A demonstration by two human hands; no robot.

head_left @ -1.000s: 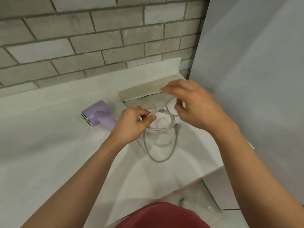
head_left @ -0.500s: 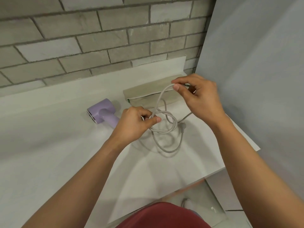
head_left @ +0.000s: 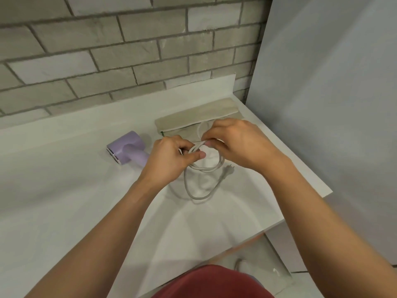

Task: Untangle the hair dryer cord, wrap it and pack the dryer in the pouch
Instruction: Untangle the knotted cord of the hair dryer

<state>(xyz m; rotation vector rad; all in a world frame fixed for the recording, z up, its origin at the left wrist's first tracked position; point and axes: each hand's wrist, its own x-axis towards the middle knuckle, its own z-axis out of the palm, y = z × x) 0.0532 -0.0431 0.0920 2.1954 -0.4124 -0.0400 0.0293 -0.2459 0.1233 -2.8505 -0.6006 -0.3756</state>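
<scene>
Centre of frame: the left hand, fingers curled and thumb pressed down, forms a grip clamped on several gathered loops of the grey cord. The right hand, palm down, pinches a strand of the same cord just beside the left thumb. Below the hands, one loop hangs onto the white desk, ending in the plug. The lilac hair dryer lies left of centre, its handle running under the left hand. The beige pouch lies flat behind the hands. No legible writing appears.
</scene>
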